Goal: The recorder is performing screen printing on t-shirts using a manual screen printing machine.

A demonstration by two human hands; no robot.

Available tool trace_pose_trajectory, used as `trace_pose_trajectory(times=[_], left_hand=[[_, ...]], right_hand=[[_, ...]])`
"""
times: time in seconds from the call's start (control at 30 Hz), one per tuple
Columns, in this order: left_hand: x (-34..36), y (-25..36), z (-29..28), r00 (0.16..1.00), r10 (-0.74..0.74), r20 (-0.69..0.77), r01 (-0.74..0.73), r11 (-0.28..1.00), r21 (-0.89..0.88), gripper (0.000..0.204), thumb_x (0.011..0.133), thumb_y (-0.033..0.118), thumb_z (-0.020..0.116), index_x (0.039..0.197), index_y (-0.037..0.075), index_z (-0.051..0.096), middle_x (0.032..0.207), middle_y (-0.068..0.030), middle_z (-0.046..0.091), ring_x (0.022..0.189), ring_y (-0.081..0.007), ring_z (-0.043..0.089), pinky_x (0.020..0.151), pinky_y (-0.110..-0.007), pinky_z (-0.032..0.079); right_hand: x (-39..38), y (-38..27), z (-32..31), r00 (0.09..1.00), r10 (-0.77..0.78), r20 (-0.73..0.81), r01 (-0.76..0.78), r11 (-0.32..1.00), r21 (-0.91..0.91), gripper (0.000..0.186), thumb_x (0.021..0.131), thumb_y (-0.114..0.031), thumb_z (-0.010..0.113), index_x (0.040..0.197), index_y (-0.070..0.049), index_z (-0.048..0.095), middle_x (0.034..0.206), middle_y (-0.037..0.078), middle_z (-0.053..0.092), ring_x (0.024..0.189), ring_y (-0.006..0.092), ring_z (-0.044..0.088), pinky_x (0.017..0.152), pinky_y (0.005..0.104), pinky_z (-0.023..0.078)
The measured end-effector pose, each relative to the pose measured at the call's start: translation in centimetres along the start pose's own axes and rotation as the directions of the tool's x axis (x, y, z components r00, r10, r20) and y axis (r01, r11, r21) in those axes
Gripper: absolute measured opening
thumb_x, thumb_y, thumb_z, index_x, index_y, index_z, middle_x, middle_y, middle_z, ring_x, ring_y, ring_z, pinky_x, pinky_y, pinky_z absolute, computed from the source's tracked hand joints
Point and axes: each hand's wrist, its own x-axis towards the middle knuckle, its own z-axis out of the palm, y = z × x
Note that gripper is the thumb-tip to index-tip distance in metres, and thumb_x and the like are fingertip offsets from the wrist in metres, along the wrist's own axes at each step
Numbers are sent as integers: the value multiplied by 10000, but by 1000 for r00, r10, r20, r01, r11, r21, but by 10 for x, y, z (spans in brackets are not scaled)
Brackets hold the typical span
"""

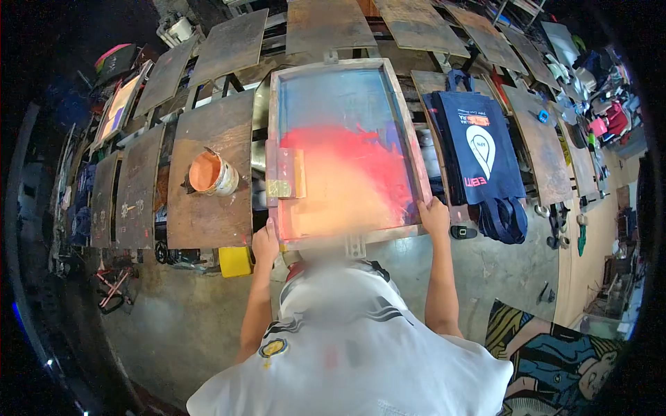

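Note:
A wooden-framed printing screen (408, 139) lies in front of me, its bluish mesh smeared with red and orange ink (340, 184). My left hand (265, 243) grips the frame near its lower left corner, and at the lower right my right hand (434, 216) is closed on the side rail. Fingers on both hands are partly hidden by the frame. Along the screen's left edge rests a squeegee (300, 173) with ink on it and a strip of yellowish tape. What lies under the screen is hidden.
An ink-stained bucket (225, 179) of orange ink stands on the left board (208, 132). Dark blue tote bags (496, 118) with a printed design lie on the right board. More boards (232, 48) stretch across the back. A yellow container (235, 262) sits below on the left.

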Motion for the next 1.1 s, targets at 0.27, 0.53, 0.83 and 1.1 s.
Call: trace_pose_trajectory(times=[0.27,0.53,0.83,1.1], left_hand=[[-5,2,-5,999,34,-12,-32,992,126,679,1051,482,301,830,-25,696,834,-298,664,823,-515,626,746,-582,487],[2,-22,27,996,-90,-17,84,973,-216,627,1031,520,385,1255,-27,593,1240,-282,611,1141,-413,586,967,-473,449],[9,-42,46,946,-275,170,316,670,-672,684,988,545,523,1324,-49,572,1289,-218,622,1208,-280,569,1062,-366,403],[6,-23,10,984,-55,-168,-28,890,-455,476,896,404,716,1085,-23,628,881,-172,697,800,-299,666,760,-394,520]], right_hand=[[-1,7,11,1000,-20,-11,20,1000,14,483,851,-438,664,839,43,617,812,301,660,825,492,654,716,558,510],[-3,15,32,997,-17,-73,21,999,42,500,850,-441,677,810,50,589,760,302,636,771,496,638,682,555,490],[-4,11,30,996,-34,-84,45,990,136,525,838,-446,696,828,67,589,764,318,625,783,505,636,682,542,486],[-8,6,28,997,69,-45,-71,997,-42,541,850,-497,662,907,39,616,827,281,672,849,491,653,746,546,500]])
